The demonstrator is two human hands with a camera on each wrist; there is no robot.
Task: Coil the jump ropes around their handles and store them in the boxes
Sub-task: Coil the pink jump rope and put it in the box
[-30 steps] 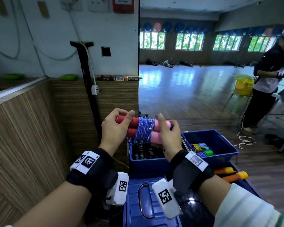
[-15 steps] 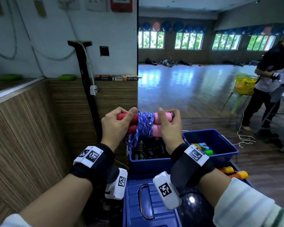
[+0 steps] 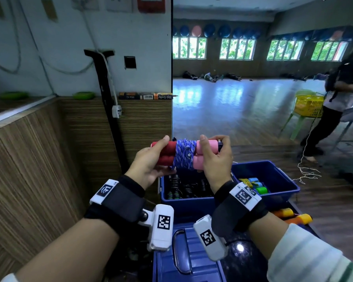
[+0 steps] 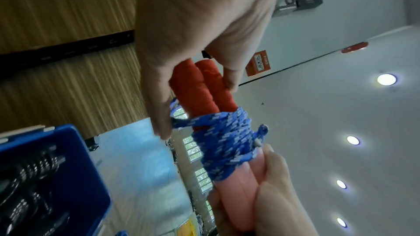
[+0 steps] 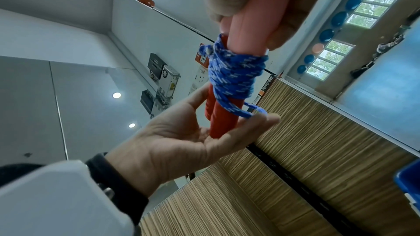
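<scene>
A jump rope with two foam handles, red at one end and pink at the other, has its blue speckled cord (image 3: 184,154) coiled tightly round the middle. I hold it level above the boxes. My right hand (image 3: 216,159) grips the pink ends (image 5: 256,15). My left hand (image 3: 151,161) lies open round the red ends (image 4: 200,85), thumb on top and straight fingers beneath, palm against the tips (image 5: 218,130). A short loop of cord (image 5: 252,111) sticks out near my left fingers. Below sits a blue box (image 3: 188,201) holding black coiled ropes.
A second blue box (image 3: 283,180) to the right holds coloured ropes. Orange handles (image 3: 291,215) lie beside it and a blue lid with a metal handle (image 3: 192,261) is in front. A wood-panelled wall (image 3: 39,159) stands at left. A person (image 3: 338,98) stands far right.
My left hand has loosened from a curled grip on the red ends to straight fingers beneath them. The bundle has stayed over the box, held by my right hand.
</scene>
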